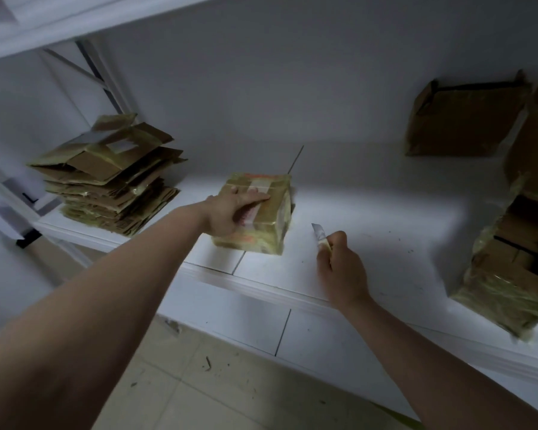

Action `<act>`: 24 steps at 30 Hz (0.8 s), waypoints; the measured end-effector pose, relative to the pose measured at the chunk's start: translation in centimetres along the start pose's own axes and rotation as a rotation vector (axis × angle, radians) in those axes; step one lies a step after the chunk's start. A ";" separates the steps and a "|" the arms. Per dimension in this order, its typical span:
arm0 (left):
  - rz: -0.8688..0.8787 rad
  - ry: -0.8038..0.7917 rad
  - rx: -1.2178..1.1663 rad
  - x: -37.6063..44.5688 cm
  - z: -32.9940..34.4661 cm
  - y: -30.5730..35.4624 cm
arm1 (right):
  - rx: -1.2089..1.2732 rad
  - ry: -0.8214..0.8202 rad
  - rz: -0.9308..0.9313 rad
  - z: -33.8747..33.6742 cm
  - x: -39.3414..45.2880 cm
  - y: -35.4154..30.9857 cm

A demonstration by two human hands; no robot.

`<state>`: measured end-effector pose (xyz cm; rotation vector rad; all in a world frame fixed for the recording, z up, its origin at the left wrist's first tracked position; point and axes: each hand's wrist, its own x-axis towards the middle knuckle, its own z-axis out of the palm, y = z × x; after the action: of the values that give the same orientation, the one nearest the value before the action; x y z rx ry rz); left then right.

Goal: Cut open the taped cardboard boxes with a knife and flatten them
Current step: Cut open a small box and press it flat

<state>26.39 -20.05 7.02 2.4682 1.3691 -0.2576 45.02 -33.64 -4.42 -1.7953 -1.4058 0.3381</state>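
Head view: right hand (pixel 343 265) grips utility knife (pixel 320 236), blade pointing up-left toward taped box (pixel 261 223) just beside it. Left hand (pixel 233 212) presses flat on box top, mid-shelf (pixel 370 212). Flattened stack (pixel 112 178) far left.

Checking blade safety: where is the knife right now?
In the head view the knife is right of centre, gripped in the right hand above the white shelf, just right of the taped box.

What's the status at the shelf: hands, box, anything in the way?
Left hand rests on the taped box. Right hand grips the knife, blade clear of the box. Box still sealed. Nothing between blade and box.
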 end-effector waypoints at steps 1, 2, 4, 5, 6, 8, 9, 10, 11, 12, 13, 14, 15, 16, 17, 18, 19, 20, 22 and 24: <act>0.037 -0.009 -0.034 -0.6 0.2 -0.6 | -0.046 0.002 -0.015 0.0 0.1 0.1; 0.045 -0.006 -0.060 -0.9 0.6 -0.9 | -0.101 0.002 -0.031 0.0 0.2 0.2; 0.020 0.032 -0.086 -1.1 1.7 -0.8 | -0.205 -0.040 -0.060 0.0 0.6 0.2; 0.012 0.054 -0.089 -1.0 2.1 -0.6 | -0.233 -0.073 -0.071 0.0 0.9 0.1; 0.011 0.071 -0.080 -0.9 2.4 -0.5 | -0.246 -0.100 -0.085 0.0 1.2 -0.1; 0.015 0.086 -0.033 -0.7 2.7 -0.7 | -0.232 -0.123 -0.129 0.3 1.7 -0.4; 0.011 0.090 -0.001 -0.5 2.8 -1.0 | -0.216 -0.127 -0.150 0.5 1.8 -0.5; 0.009 0.094 0.033 -0.4 3.0 -1.3 | -0.197 -0.127 -0.168 0.8 1.9 -0.6; 0.011 0.100 0.060 -0.3 3.2 -1.4 | -0.175 -0.121 -0.185 1.1 1.9 -0.7; 0.014 0.106 0.071 -0.2 3.3 -1.4 | -0.153 -0.108 -0.204 1.4 1.9 -0.8; 0.016 0.111 0.066 -0.2 3.4 -1.4 | -0.136 -0.092 -0.226 1.7 1.9 -0.9; 0.018 0.117 0.058 -0.2 3.4 -1.3 | -0.126 -0.080 -0.243 2.0 2.0 -1.0; 0.018 0.123 0.054 -0.2 3.4 -1.3 | -0.124 -0.079 -0.251 2.2 2.1 -1.1; 0.018 0.126 0.057 -0.2 3.4 -1.3 | -0.131 -0.089 -0.255 2.4 2.1 -1.1; 0.018 0.128 0.062 -0.2 3.4 -1.4 | -0.147 -0.104 -0.262 2.6 2.1 -1.0; 0.018 0.128 0.066 -0.1 3.5 -1.5 | -0.166 -0.111 -0.275 2.7 2.0 -1.0; 0.018 0.127 0.070 -0.1 3.6 -1.5 | -0.185 -0.106 -0.293 2.8 2.0 -0.9; 0.018 0.127 0.072 0.0 3.6 -1.5 | -0.205 -0.100 -0.309 2.8 1.9 -0.9; 0.015 0.122 0.072 0.0 3.6 -1.5 | -0.261 -0.103 -0.337 2.7 1.8 -0.8; 0.017 0.102 0.076 0.0 3.4 -1.4 | -0.335 -0.130 -0.368 2.5 1.6 -0.7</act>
<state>25.22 -20.52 3.58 2.5870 1.4031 -0.1856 43.51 -31.11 -5.08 -1.7456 -1.9381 0.0242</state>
